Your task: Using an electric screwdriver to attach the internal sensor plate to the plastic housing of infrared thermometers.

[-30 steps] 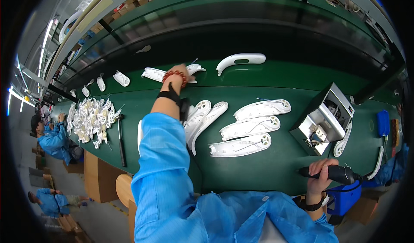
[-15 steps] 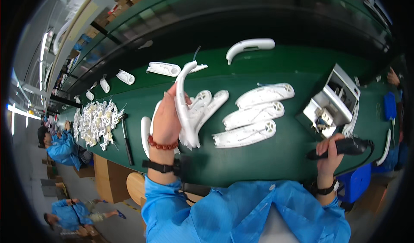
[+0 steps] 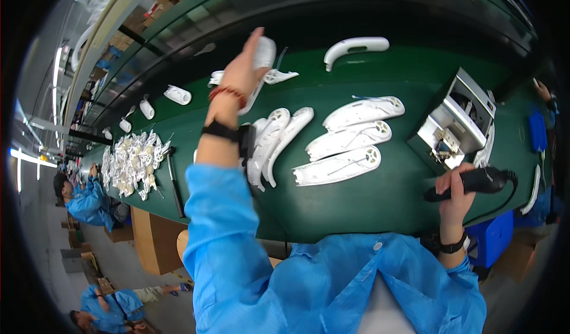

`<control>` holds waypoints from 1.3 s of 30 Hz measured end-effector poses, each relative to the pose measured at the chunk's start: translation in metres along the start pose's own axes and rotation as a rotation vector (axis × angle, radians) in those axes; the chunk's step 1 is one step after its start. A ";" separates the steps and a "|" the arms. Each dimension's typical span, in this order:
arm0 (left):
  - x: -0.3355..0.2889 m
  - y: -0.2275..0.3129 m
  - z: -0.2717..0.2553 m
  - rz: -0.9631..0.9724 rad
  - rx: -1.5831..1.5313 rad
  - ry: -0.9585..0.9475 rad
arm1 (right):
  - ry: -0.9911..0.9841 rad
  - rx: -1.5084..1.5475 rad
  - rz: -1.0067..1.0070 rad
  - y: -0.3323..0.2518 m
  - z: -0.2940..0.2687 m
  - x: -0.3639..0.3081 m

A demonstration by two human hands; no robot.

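My left hand (image 3: 240,70) reaches to the back of the bench with a white curved plastic shell (image 3: 265,54) in its grip; the hand covers part of it. My right hand (image 3: 456,196) is wrapped round a black corded power tool (image 3: 484,181), probably an electric screwdriver, at the bench's front right. Beneath my left forearm lie several white shells (image 3: 279,138), side by side. Right of these, three open shell halves (image 3: 341,167) with round wheel-like ends lie in a stack-like row. Just right of my left hand is a small white part (image 3: 281,76) near a thin dark wire.
A metal box-shaped device (image 3: 460,123) stands ahead of my right hand. One curved shell (image 3: 356,46) lies at the back. To the left are a pile of small white parts (image 3: 135,162) and a hammer (image 3: 174,183). A co-worker (image 3: 89,197) sits far left.
My left hand has moved away from me to the back of the bench, taking the white shell along. My right hand still holds the black tool in nearly the same place.
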State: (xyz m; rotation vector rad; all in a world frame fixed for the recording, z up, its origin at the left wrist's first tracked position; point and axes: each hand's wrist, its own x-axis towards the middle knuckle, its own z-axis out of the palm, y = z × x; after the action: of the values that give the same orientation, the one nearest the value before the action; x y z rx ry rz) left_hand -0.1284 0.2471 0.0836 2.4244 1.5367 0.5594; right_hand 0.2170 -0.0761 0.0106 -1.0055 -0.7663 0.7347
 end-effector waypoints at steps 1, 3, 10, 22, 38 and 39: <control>0.018 -0.011 0.013 -0.002 0.088 -0.088 | -0.010 0.000 -0.014 0.001 -0.002 -0.004; 0.051 -0.057 0.056 0.106 0.014 -0.200 | -0.028 -0.008 -0.069 0.002 -0.004 -0.012; 0.058 -0.028 0.082 -0.088 0.259 -0.524 | -0.046 -0.002 -0.165 -0.002 -0.006 -0.024; 0.055 -0.089 0.058 -0.427 0.435 -0.486 | -0.118 -0.140 -0.150 0.005 0.002 -0.011; -0.167 -0.323 -0.040 -1.286 0.004 -0.277 | -0.028 0.026 -0.081 0.002 -0.014 -0.013; -0.171 -0.301 -0.029 -0.883 0.666 -0.007 | 0.063 0.034 -0.037 0.001 -0.014 -0.014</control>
State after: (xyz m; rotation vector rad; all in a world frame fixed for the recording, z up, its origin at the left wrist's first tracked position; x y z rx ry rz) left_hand -0.4529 0.2221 -0.0381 1.7210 2.8293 -0.1716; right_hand 0.2209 -0.0933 0.0026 -0.9770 -0.7141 0.6796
